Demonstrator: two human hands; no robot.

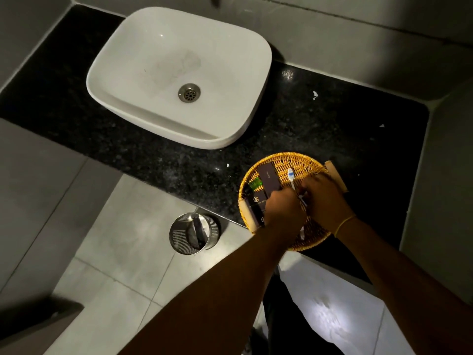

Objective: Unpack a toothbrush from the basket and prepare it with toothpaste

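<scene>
While both hands work over the woven basket on the black counter, the toothbrush stands out between them, its white and blue head pointing to the far side. The left hand is closed as a fist just left of the handle, and the right hand is curled just right of it; which one really clamps the handle I cannot tell. Dark boxes lie in the left part of the basket. A white sink sits far left.
</scene>
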